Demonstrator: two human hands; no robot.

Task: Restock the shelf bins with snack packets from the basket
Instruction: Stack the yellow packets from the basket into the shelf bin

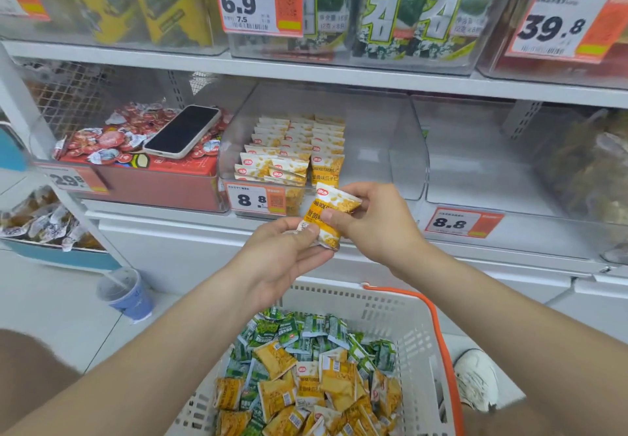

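A yellow-and-white snack packet is held in front of the shelf by both hands. My left hand pinches its lower end, and my right hand pinches its upper right side. Behind it, a clear shelf bin holds neat rows of the same yellow packets in its left half. Below my arms stands a white basket with an orange handle, filled with several loose yellow and green packets.
A phone lies on red snacks in the bin to the left. A clear bin on the right looks unfilled. A blue cup stands on the floor at left. A white shoe is right of the basket.
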